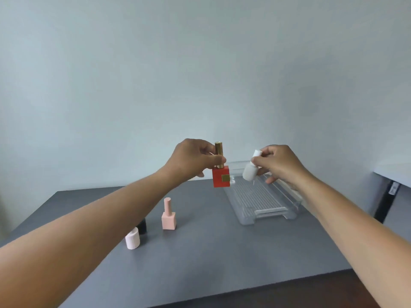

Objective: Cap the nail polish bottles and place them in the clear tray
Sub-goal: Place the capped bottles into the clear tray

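A person's left hand [191, 157] pinches the gold cap of a red bottle [220, 176], held upright in the air left of the clear tray [246, 216]. The right hand [280, 163] grips a white bottle [250, 170] by its cap, tilted above the tray's far end. Pink [168, 215], pale [132, 238] and black [142, 225] bottles stand on the grey table [211, 252], near left.

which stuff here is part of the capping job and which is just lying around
Job: red bottle in left hand; white bottle in right hand; pink bottle; pale pink bottle; black bottle; clear tray.
Lying about: white desk.
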Motion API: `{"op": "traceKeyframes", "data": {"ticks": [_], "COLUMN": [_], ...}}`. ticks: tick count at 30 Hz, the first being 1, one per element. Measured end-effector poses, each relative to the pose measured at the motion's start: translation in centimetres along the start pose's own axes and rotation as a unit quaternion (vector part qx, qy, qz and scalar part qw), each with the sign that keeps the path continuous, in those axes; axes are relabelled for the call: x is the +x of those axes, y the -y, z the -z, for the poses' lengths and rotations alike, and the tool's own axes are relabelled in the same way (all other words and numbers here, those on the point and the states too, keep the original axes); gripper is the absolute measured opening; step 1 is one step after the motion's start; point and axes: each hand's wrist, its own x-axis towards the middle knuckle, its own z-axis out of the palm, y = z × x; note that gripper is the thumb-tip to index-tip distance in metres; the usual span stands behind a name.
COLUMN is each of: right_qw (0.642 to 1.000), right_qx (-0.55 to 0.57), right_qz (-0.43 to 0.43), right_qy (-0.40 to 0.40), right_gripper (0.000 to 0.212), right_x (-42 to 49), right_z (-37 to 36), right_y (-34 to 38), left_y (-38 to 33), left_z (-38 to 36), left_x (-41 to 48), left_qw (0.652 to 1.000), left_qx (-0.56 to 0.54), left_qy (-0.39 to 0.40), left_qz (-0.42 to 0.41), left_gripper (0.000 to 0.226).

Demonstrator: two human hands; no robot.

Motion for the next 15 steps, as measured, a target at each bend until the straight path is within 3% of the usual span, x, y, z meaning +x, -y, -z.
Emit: {"op": "traceKeyframes", "data": {"ticks": [10, 15], "right_qw": [0.996, 0.992], "right_qx": [-0.068, -0.113], "right_qz": [-0.049, -0.048], "right_qy": [-0.008, -0.010], "right_gripper": [0.010, 0.009], "right_x": [9.2, 13.1], "right_z": [2.5, 1.8], "right_y": [-6.9, -9.6], "left_y": [1.9, 4.5], "left_z": [-8.5, -11.6], "left_x": [12.3, 16.8], "left_qw": [0.998, 0.994], "left_qx": [0.050, 0.079], "left_qy": [0.019, 0.032], "left_qz": [0.037, 0.066], "left_gripper": [0.011, 0.025]}}
